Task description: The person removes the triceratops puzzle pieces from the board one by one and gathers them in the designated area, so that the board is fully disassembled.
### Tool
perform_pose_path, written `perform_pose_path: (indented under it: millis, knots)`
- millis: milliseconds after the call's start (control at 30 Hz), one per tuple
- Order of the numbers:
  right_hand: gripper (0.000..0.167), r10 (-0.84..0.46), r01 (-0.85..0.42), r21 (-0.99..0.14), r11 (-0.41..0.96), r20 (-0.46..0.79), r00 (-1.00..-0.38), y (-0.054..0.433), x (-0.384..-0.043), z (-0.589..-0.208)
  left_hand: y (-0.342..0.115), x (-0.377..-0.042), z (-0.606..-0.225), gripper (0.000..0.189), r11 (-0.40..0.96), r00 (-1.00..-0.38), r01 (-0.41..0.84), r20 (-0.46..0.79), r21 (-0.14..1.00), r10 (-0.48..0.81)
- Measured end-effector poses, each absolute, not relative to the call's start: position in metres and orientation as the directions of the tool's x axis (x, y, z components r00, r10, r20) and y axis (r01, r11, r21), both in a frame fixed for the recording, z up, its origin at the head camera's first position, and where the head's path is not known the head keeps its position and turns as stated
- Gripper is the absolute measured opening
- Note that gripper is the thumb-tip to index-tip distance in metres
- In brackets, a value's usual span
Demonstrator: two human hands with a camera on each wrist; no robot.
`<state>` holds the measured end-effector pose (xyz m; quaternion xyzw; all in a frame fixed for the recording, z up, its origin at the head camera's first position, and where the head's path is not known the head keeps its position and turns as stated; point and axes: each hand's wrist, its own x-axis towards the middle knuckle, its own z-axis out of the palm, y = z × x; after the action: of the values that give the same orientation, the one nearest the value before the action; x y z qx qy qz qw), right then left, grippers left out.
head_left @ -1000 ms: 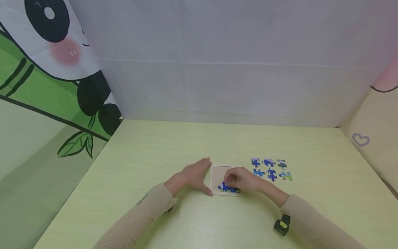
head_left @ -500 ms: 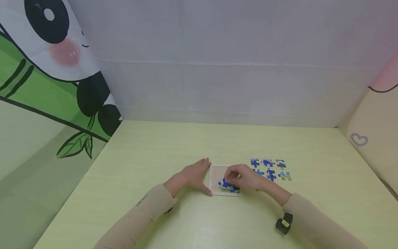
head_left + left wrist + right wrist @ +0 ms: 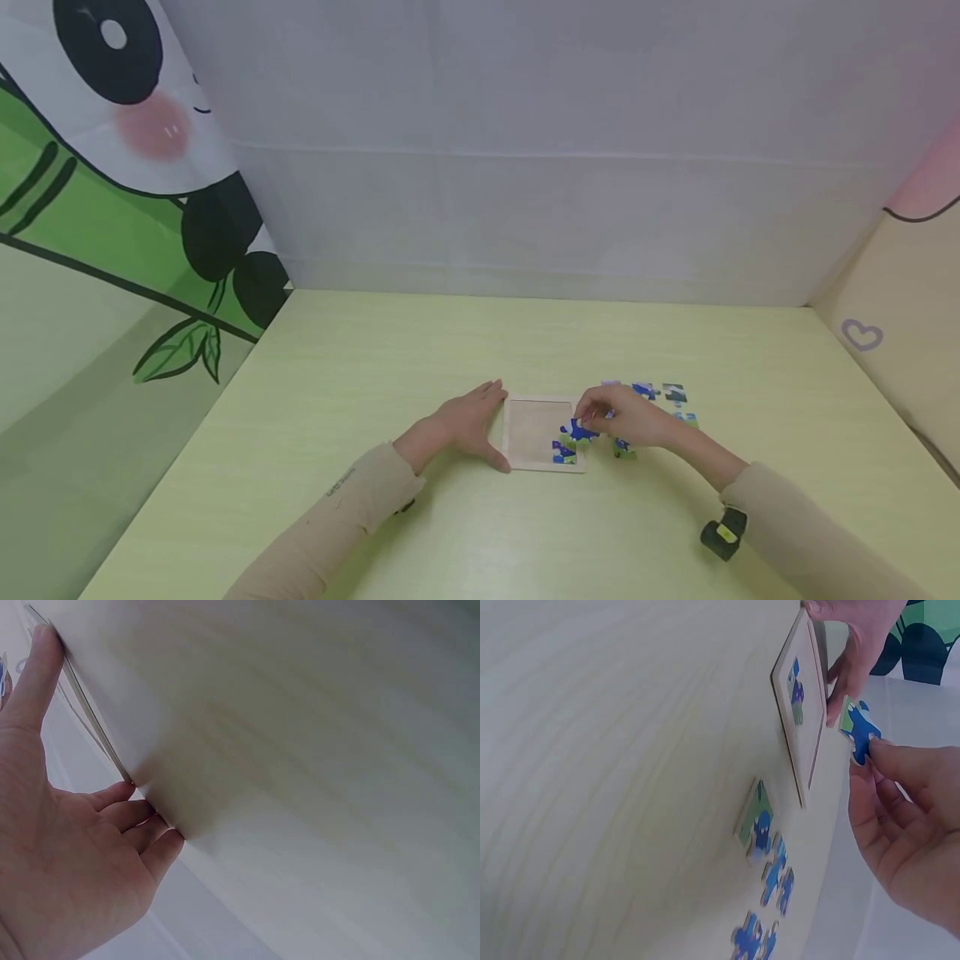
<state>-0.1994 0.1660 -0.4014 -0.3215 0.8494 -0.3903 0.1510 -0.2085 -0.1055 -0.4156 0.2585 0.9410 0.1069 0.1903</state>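
Note:
A shallow light wooden puzzle tray (image 3: 527,429) lies on the table. Along its left edge my left hand (image 3: 467,423) rests with thumb and fingers spread, touching the rim. A single corner puzzle piece (image 3: 564,452) sits in the tray's lower right. Between thumb and fingers my right hand (image 3: 628,417) pinches a blue and green puzzle piece (image 3: 577,431), raised over the tray's right side; the right wrist view shows the pinched piece (image 3: 861,733) clear of the surface and tilted.
Several loose puzzle pieces (image 3: 674,392) lie on the table right of the tray, some hidden under my right hand. One green and blue piece (image 3: 756,817) lies closest to the tray. A grey-white panel (image 3: 555,225) closes off the table's back.
My right hand has lifted the blue puzzle piece from low over the tray, beside the corner piece, and carried it right to the tray's right edge. The left hand has stayed put.

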Motion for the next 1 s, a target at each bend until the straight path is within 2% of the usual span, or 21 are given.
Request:
perform_pose_path:
  millis: [233, 600, 1000]
  knots:
    - [0.006, -0.643, -0.446, -0.722, 0.529, 0.002, -0.766, 0.2, -0.196, -0.399, -0.107, -0.209, -0.418, 0.112, 0.835, -0.791, 0.45, -0.293, 0.316, 0.537]
    - [0.007, -0.607, -0.389, -0.727, 0.567, -0.049, -0.793, 0.252, -0.191, -0.412, -0.109, -0.211, -0.423, 0.115, 0.828, -0.788, 0.463, -0.282, 0.315, 0.548]
    - [0.009, -0.55, -0.299, -0.729, 0.616, -0.126, -0.826, 0.26, -0.192, -0.42, -0.109, -0.209, -0.421, 0.115, 0.83, -0.789, 0.461, -0.283, 0.314, 0.546]
